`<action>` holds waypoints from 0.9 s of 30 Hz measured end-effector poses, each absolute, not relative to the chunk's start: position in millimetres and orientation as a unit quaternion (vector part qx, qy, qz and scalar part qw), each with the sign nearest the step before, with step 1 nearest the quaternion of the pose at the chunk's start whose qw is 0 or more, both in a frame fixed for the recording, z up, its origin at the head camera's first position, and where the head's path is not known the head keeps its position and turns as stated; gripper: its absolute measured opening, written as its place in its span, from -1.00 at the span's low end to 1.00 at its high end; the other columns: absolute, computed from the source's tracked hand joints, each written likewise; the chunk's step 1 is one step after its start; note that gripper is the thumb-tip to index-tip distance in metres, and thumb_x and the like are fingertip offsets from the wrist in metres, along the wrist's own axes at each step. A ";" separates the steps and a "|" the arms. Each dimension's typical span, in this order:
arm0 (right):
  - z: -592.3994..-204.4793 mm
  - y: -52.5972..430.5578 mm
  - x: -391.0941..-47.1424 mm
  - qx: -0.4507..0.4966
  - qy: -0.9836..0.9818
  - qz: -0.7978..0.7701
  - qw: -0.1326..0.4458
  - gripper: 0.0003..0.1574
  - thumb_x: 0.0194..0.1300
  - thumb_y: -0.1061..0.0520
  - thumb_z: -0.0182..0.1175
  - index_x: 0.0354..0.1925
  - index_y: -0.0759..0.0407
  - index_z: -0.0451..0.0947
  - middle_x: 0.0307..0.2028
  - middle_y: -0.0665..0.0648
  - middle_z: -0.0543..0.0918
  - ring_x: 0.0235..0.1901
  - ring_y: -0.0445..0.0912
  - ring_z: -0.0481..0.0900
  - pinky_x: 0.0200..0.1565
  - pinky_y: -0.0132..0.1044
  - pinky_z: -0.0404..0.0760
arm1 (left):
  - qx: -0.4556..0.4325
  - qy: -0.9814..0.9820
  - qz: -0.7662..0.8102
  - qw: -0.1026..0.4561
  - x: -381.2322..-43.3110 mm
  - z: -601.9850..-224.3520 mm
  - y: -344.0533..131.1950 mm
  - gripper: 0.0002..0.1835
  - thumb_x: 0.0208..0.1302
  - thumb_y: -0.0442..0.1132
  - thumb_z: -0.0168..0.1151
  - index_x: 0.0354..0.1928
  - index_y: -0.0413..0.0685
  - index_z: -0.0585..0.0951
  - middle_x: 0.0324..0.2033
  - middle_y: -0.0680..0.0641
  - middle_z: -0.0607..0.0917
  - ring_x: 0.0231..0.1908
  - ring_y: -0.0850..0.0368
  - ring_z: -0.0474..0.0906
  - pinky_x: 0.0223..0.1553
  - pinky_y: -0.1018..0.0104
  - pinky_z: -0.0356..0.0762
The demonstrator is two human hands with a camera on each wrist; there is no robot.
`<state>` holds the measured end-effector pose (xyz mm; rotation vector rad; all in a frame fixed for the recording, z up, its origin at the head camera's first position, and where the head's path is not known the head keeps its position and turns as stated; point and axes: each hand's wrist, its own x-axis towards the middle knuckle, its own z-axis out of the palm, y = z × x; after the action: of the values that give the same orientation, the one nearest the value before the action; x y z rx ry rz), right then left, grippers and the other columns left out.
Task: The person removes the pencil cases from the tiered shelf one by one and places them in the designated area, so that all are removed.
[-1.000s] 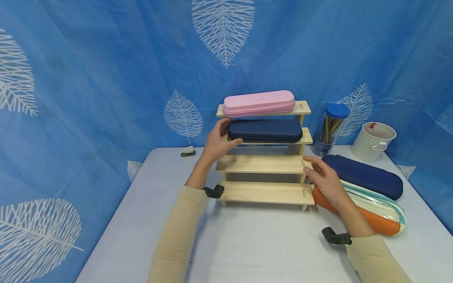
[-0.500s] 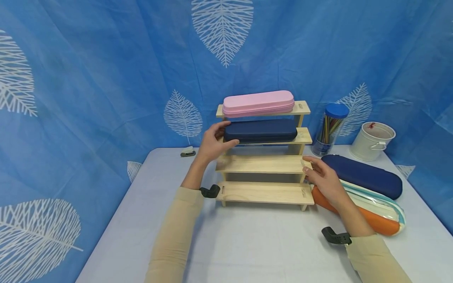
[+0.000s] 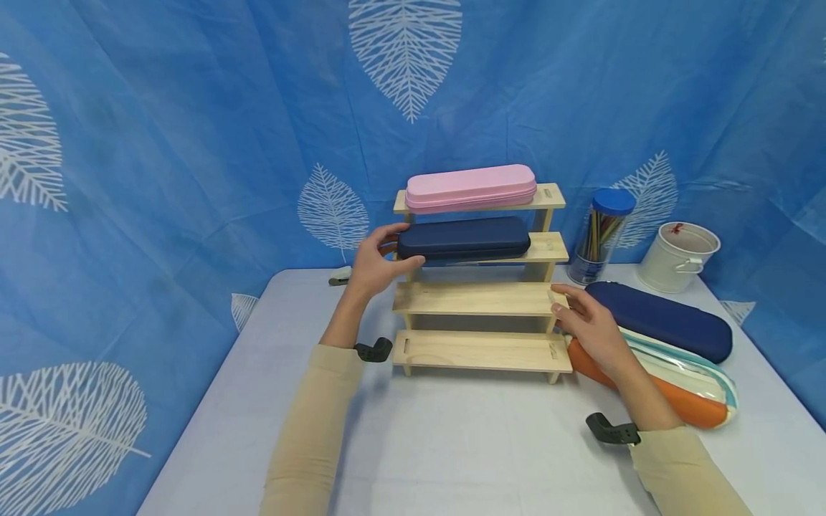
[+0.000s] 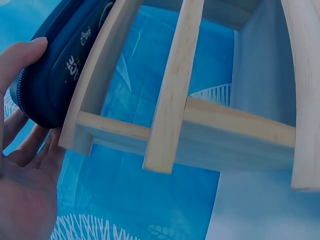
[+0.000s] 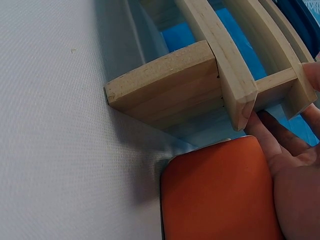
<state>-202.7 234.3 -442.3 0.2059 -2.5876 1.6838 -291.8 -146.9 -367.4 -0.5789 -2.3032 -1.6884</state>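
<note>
A wooden tiered rack (image 3: 474,298) of stepped shelves stands on the table. On its second shelf from the top lies a zipped navy pencil case (image 3: 461,239). My left hand (image 3: 377,266) grips the case's left end, thumb in front and fingers behind; the left wrist view shows the thumb on its zipped side. With my right hand (image 3: 592,328) I hold the right end of the rack's third shelf, and the right wrist view has the fingers around the wood. A pink pencil case (image 3: 471,188) rests on the top shelf.
Right of the rack lie another navy case (image 3: 665,319) and an orange pouch (image 3: 693,401) with a clear window, partly behind my right hand. Behind them stand a blue-lidded jar of pencils (image 3: 600,236) and a white bucket (image 3: 677,258). A small stapler-like item (image 3: 338,276) sits at back left.
My left hand has moved left, and the navy pencil case has slid left along its shelf with it. The right hand stays at the rack's end.
</note>
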 end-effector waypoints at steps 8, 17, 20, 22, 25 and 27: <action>-441.8 233.6 -203.6 0.065 -0.834 0.547 0.021 -0.28 0.42 -0.19 0.05 0.42 0.01 0.21 0.38 0.22 0.23 0.25 0.21 0.33 -0.04 -0.23 0.57 | -0.197 -0.777 -0.583 0.131 -275.8 -350.5 -153.7 -0.34 -0.01 -0.27 0.52 0.20 -0.18 0.52 0.09 -0.15 0.54 0.06 -0.01 0.48 0.12 0.21 0.43; -442.4 233.7 -205.4 0.048 -0.834 0.550 0.013 -0.26 0.38 -0.23 0.07 0.41 -0.02 0.23 0.40 0.20 0.20 0.28 0.19 0.29 0.01 -0.10 0.54 | -0.181 -0.782 -0.582 0.134 -286.2 -359.9 -171.1 -0.34 -0.02 -0.20 0.54 0.19 -0.08 0.55 0.11 -0.09 0.53 0.07 0.06 0.48 0.13 0.26 0.41; -443.1 234.5 -205.6 0.040 -0.832 0.554 0.009 -0.25 0.37 -0.25 0.07 0.41 -0.04 0.23 0.39 0.20 0.21 0.28 0.18 0.30 0.01 -0.10 0.54 | -0.187 -0.779 -0.582 0.140 -291.9 -366.4 -178.6 -0.33 -0.05 -0.10 0.56 0.17 -0.01 0.57 0.10 -0.02 0.54 0.06 0.12 0.48 0.12 0.30 0.42; -442.8 234.2 -205.5 0.039 -0.829 0.558 0.007 -0.25 0.37 -0.25 0.08 0.41 -0.04 0.23 0.39 0.20 0.21 0.28 0.18 0.30 0.01 -0.14 0.55 | -0.188 -0.777 -0.583 0.144 -291.9 -367.4 -182.7 -0.33 -0.07 -0.06 0.56 0.16 0.01 0.58 0.09 0.00 0.55 0.05 0.13 0.49 0.11 0.30 0.42; -440.0 232.6 -204.4 0.043 -0.827 0.561 0.006 -0.24 0.39 -0.21 0.07 0.43 0.01 0.20 0.38 0.24 0.22 0.26 0.20 0.31 -0.01 -0.16 0.56 | -0.185 -0.778 -0.583 0.145 -284.0 -360.4 -186.5 -0.34 -0.04 -0.10 0.55 0.16 -0.06 0.58 0.10 -0.04 0.55 0.05 0.10 0.49 0.12 0.25 0.42; -440.7 232.4 -204.7 0.042 -0.827 0.561 0.007 -0.25 0.40 -0.20 0.08 0.43 0.01 0.20 0.38 0.24 0.23 0.26 0.21 0.32 -0.02 -0.18 0.56 | -0.182 -0.781 -0.581 0.143 -275.8 -352.3 -188.3 -0.36 -0.01 -0.17 0.53 0.17 -0.12 0.57 0.11 -0.09 0.55 0.06 0.06 0.49 0.15 0.19 0.41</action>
<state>-204.7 232.4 -440.7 0.1322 -2.5850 1.7552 -275.8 -188.3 -352.3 -0.5245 -2.2513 -1.6751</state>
